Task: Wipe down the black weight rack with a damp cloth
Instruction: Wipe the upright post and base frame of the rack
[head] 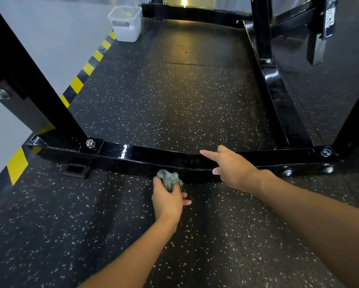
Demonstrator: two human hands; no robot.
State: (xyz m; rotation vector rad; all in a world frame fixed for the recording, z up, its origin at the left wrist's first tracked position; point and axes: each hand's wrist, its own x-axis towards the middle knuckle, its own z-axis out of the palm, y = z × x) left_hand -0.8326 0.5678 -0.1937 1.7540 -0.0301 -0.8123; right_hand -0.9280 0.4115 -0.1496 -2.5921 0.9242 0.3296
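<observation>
Down at the foot of the black weight rack (133, 155), near 6 o'clock, the left hand (168, 200) had the damp cloth (170, 179) balled up and clenched in its fingers, up against the front face of the bottom bar. At 2 o'clock from the cloth, the right hand (234, 167) lay released on the bar's top, fingers out straight, gripping nothing. The cloth looked soft, light and limp, so a bunched fistful seemed the sensible hold. The glossy bolted bar looked rigid enough for firm pressure. A white tub (125, 23) sat off at 11 o'clock.
</observation>
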